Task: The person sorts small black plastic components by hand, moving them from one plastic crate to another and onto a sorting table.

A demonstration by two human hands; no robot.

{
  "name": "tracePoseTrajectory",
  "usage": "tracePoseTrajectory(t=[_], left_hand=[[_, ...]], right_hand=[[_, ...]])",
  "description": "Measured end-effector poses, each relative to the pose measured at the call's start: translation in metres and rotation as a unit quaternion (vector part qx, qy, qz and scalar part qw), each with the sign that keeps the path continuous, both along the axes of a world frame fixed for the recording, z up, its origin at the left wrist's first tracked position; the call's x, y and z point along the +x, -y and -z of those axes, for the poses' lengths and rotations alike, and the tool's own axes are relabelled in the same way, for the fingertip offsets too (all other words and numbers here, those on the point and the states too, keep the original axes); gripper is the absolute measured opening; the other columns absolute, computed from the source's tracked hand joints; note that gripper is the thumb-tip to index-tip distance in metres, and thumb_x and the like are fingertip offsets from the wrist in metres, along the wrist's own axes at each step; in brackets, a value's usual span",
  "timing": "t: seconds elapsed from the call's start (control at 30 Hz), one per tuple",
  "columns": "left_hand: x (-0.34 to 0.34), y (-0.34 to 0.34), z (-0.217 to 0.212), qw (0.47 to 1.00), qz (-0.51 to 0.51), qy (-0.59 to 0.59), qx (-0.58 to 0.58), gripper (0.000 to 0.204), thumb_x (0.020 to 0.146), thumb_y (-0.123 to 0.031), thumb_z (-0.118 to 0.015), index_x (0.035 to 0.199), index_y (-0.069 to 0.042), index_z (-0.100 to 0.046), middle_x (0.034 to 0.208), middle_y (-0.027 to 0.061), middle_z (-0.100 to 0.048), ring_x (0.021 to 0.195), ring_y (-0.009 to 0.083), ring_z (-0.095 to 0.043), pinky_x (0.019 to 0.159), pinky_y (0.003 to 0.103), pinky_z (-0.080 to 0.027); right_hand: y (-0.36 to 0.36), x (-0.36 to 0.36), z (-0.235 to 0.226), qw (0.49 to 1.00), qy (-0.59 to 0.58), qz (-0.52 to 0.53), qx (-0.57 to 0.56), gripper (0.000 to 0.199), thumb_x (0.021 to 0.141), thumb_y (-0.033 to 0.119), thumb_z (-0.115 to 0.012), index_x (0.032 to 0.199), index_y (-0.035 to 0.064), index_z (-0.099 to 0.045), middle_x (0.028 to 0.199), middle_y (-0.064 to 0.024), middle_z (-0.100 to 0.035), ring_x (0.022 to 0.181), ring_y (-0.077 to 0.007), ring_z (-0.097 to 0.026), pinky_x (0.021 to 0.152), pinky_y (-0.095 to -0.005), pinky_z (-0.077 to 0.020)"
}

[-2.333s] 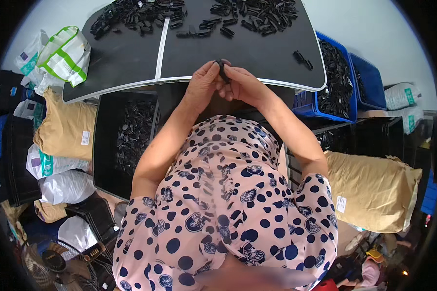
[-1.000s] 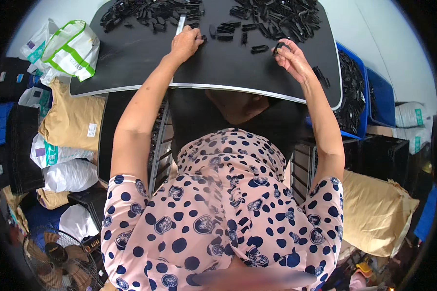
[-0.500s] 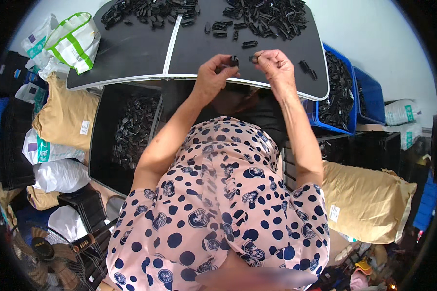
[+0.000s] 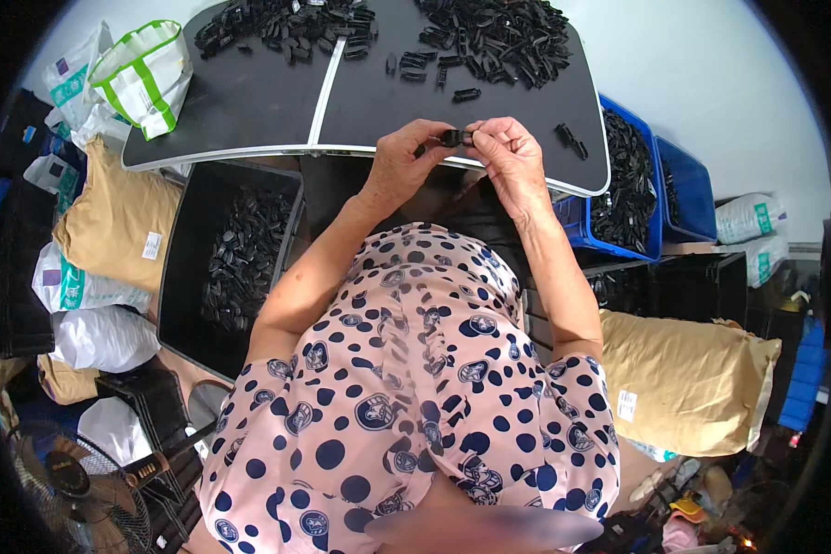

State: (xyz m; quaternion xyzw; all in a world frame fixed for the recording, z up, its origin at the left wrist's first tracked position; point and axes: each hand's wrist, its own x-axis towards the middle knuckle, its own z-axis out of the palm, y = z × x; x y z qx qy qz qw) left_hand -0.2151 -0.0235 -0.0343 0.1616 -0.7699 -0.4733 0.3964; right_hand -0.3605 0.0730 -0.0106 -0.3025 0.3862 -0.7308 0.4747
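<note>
Two hands meet over one small black plastic clip (image 4: 451, 138), which I pinch from both sides just above the near edge of the dark surface (image 4: 249, 102). My left hand (image 4: 406, 157) closes its fingers (image 4: 431, 138) on the clip's left end, and my right hand (image 4: 508, 152) closes its fingers (image 4: 478, 138) on the right end, thumbs and forefingers pressed tight. I judge this to be the joining step: two little halves being pushed together into one piece, though the part is too small for me to tell whether they have seated. The next move, I think, calls for a firm, straight squeeze along the clip's length, keeping both ends level so nothing slips out sideways.

Beyond my knuckles, a loose heap of the same black parts (image 4: 494, 37) lies at the far right of the surface, with a second heap (image 4: 286, 23) at the far left and a few strays (image 4: 571, 138) just beside my right hand. Below the surface on my left sits a black bin (image 4: 235, 268) holding more black pieces; on my right, a blue crate (image 4: 628, 185) is full of them.

Half a second earlier my hands were slightly apart, each holding its own piece; now they touch at the clip. A second earlier both arms were stretched out to the far heaps.
</note>
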Motion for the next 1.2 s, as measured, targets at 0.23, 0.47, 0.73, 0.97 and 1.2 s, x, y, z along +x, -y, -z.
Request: tracePoseTrajectory(t=[0.23,0.47,0.73,0.97,1.2], left_hand=[[0.006,-0.001,0.002,0.998,-0.017,0.012,-0.058,0.023,0.078,-0.005,-0.066,0.1,-0.003,-0.062,0.088,0.0094,-0.064,0.078,0.0193,-0.063,0.068,0.028,-0.049],[0.016,-0.006,-0.004,0.985,-0.007,0.036,-0.169,0.022,0.075,-0.006,-0.069,0.095,-0.001,-0.061,0.086,0.012,-0.063,0.078,0.0267,-0.063,0.066,0.032,-0.05],[0.018,-0.014,-0.009,0.987,0.033,0.077,-0.135,0.02,0.074,-0.004,-0.069,0.093,-0.001,-0.061,0.079,0.0099,-0.062,0.075,0.024,-0.062,0.065,0.03,-0.049],[0.014,-0.008,-0.001,0.982,0.076,-0.044,0.168,0.018,0.084,-0.007,-0.062,0.101,0.0,-0.062,0.125,0.0092,-0.049,0.077,0.0126,-0.06,0.068,0.021,-0.048],[0.042,-0.007,0.006,0.906,0.092,-0.082,0.404,0.026,0.09,-0.01,-0.055,0.114,0.0,-0.056,0.106,0.0026,-0.057,0.07,0.0048,-0.054,0.061,0.017,-0.044]], right_hand=[[-0.001,-0.002,0.004,0.997,-0.051,-0.002,0.057,0.008,0.083,0.002,-0.063,0.091,0.0021,-0.059,0.09,-0.0061,-0.063,0.078,-0.0115,-0.062,0.071,-0.0229,-0.0525],[-0.008,-0.021,-0.013,0.936,-0.228,-0.16,0.216,0.009,0.085,0.01,-0.065,0.087,0.0032,-0.059,0.077,-0.0032,-0.062,0.061,-0.0105,-0.06,0.055,-0.0206,-0.0503],[-0.009,-0.026,0.006,0.932,-0.072,-0.249,0.252,0.017,0.086,0.018,-0.064,0.092,0.0037,-0.058,0.08,-0.0053,-0.062,0.066,-0.0154,-0.063,0.053,-0.0211,-0.0503],[-0.004,-0.004,0.014,0.917,0.096,-0.358,0.149,0.041,0.092,0.042,-0.05,0.114,0.0077,-0.049,0.1,-0.0118,-0.059,0.079,-0.0228,-0.063,0.054,-0.025,-0.0516],[0.019,0.037,0.025,0.925,0.092,-0.345,0.132,0.036,0.095,0.04,-0.046,0.107,0.0076,-0.054,0.093,-0.0065,-0.059,0.069,-0.0154,-0.06,0.052,-0.021,-0.0444]])
